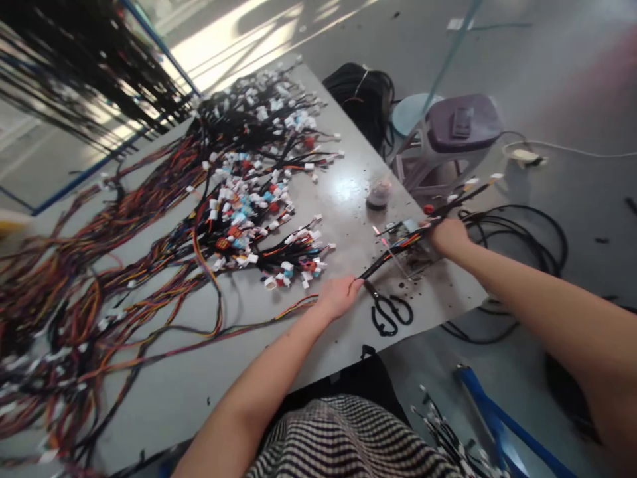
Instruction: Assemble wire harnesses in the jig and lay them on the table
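My left hand (pixel 339 295) pinches one end of a black-sleeved wire harness (pixel 393 252) just above the grey table (pixel 209 385). My right hand (pixel 449 236) is closed round the same harness farther right, near the table's right edge. Beyond that hand the harness fans out into coloured wires with white connectors (pixel 472 186) that hang past the edge. Black scissors (pixel 389 311) lie on the table right below the stretched harness.
A big pile of wire harnesses with white, blue and red connectors (pixel 249 192) covers the table's middle and left. A small round container (pixel 379 194) stands near the right edge. Beyond the table are a purple stool (pixel 455 129), black cable coils (pixel 517 232) and a blue bar (pixel 502 418).
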A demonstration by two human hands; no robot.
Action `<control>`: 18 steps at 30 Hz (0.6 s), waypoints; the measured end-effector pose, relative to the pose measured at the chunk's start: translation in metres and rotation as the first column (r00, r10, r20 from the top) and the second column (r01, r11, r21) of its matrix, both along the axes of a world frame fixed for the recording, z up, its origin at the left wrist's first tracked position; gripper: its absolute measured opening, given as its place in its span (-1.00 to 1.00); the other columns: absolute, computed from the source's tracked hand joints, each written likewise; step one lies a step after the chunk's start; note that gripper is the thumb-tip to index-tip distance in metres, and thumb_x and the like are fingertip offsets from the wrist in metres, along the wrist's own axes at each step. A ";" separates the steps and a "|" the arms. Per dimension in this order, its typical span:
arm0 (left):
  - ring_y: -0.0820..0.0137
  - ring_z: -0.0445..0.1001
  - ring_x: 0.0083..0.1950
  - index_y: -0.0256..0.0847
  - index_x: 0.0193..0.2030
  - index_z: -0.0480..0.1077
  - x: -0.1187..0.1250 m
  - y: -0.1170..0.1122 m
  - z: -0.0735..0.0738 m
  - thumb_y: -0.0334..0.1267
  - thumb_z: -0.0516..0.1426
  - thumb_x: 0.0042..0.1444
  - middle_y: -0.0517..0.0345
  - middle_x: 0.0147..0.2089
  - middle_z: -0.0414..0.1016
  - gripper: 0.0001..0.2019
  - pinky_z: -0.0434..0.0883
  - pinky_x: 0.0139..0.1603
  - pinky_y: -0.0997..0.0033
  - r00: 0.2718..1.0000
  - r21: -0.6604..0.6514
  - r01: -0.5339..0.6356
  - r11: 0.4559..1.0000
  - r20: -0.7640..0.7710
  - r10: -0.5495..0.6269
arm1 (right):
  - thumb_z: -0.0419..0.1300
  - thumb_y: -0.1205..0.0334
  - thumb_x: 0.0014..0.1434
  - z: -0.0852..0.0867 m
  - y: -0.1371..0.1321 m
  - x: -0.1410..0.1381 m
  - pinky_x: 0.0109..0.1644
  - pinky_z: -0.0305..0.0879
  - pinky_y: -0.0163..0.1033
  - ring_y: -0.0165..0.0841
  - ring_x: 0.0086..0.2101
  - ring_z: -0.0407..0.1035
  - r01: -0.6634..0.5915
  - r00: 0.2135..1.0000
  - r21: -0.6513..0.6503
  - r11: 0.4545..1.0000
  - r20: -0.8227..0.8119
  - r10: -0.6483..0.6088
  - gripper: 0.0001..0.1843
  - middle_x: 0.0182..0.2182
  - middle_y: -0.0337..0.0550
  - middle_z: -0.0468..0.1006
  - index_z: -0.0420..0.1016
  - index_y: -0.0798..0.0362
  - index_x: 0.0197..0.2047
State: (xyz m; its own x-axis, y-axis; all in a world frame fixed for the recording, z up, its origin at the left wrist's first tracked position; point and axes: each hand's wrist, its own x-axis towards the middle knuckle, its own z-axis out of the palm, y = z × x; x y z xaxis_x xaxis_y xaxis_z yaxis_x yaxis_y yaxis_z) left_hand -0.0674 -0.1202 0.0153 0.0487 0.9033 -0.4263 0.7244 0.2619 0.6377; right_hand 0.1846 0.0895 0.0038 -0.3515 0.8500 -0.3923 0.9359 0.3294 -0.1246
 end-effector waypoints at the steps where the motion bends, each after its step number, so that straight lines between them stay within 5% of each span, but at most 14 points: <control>1: 0.32 0.30 -0.44 -0.18 -0.45 0.35 -0.014 -0.019 0.001 0.02 -0.06 0.30 0.07 -0.50 0.35 -0.59 0.08 -0.37 0.37 0.999 -0.015 0.013 1.000 -0.032 -0.013 | 0.09 0.53 0.07 0.005 -0.004 0.002 -0.07 0.07 -0.07 -0.15 -0.20 0.34 -0.002 1.000 0.012 1.000 0.020 0.002 -0.83 -0.34 0.18 0.52 0.48 0.21 -0.43; 5: 0.34 0.32 -0.45 -0.17 -0.45 0.32 -0.085 -0.117 -0.003 0.00 -0.11 0.31 0.08 -0.50 0.36 -0.58 0.07 -0.36 0.38 0.996 -0.077 0.041 0.996 -0.077 -0.047 | 0.20 0.46 -0.01 0.025 -0.044 0.021 -0.01 0.04 -0.01 -0.01 0.00 0.27 0.146 0.989 0.257 0.955 -0.060 -0.135 -0.59 -0.03 0.36 0.47 0.55 0.28 -0.04; 8: 0.32 0.36 -0.41 -0.17 -0.46 0.31 -0.138 -0.184 -0.011 0.01 -0.19 0.31 0.07 -0.48 0.41 -0.54 0.11 -0.34 0.38 0.992 -0.084 0.069 0.994 -0.097 -0.077 | 0.21 0.35 0.00 0.036 -0.107 0.028 0.00 0.13 -0.04 -0.04 -0.03 0.32 0.500 0.866 0.457 0.736 -0.292 -0.407 -0.51 -0.09 0.35 0.50 0.51 0.32 0.04; 10: 0.29 0.41 -0.38 -0.17 -0.45 0.32 -0.176 -0.227 -0.011 0.02 -0.21 0.30 0.05 -0.45 0.44 -0.53 0.15 -0.32 0.37 0.988 -0.118 0.081 0.990 -0.122 -0.096 | 0.16 0.32 0.04 0.041 -0.163 0.014 -0.05 0.21 -0.05 -0.10 -0.18 0.39 0.685 0.728 0.429 0.589 -0.440 -0.526 -0.67 -0.24 0.26 0.54 0.55 0.25 -0.12; 12: 0.27 0.45 -0.35 -0.15 -0.42 0.34 -0.222 -0.275 -0.006 0.01 -0.22 0.29 0.05 -0.43 0.48 -0.53 0.20 -0.30 0.37 0.980 -0.182 0.079 0.980 -0.168 -0.110 | 0.10 0.25 0.11 0.042 -0.215 -0.023 -0.18 0.27 -0.08 -0.17 -0.36 0.39 0.796 0.581 0.213 0.566 -0.528 -0.619 -0.81 -0.43 0.10 0.52 0.51 0.13 -0.32; 14: 0.24 0.49 -0.32 -0.13 -0.40 0.38 -0.271 -0.324 0.000 0.01 -0.22 0.28 0.06 -0.41 0.52 -0.53 0.25 -0.27 0.36 0.969 -0.248 0.074 0.966 -0.209 -0.128 | 0.09 0.20 0.16 0.041 -0.244 -0.076 -0.31 0.27 -0.16 -0.24 -0.47 0.35 0.822 0.380 -0.172 0.542 -0.542 -0.749 -0.80 -0.56 -0.05 0.44 0.44 0.09 -0.43; 17: 0.18 0.55 -0.26 -0.07 -0.37 0.44 -0.324 -0.379 -0.001 0.05 -0.15 0.23 0.11 -0.38 0.56 -0.56 0.33 -0.23 0.34 0.954 -0.306 0.064 0.950 -0.260 -0.148 | 0.16 0.29 0.11 0.038 -0.226 -0.151 -0.46 0.20 -0.35 -0.39 -0.53 0.31 0.701 -0.064 -0.639 0.319 -0.501 -0.863 -0.94 -0.58 -0.20 0.40 0.35 0.10 -0.37; 18: 0.17 0.56 -0.24 -0.05 -0.36 0.46 -0.333 -0.389 -0.003 0.05 -0.13 0.21 0.13 -0.37 0.58 -0.59 0.35 -0.22 0.33 0.943 -0.328 0.058 0.943 -0.292 -0.159 | 0.12 0.31 0.13 0.038 -0.208 -0.167 -0.50 0.17 -0.39 -0.43 -0.58 0.27 0.689 -0.124 -0.665 0.288 -0.499 -0.857 -0.92 -0.61 -0.25 0.36 0.28 0.08 -0.39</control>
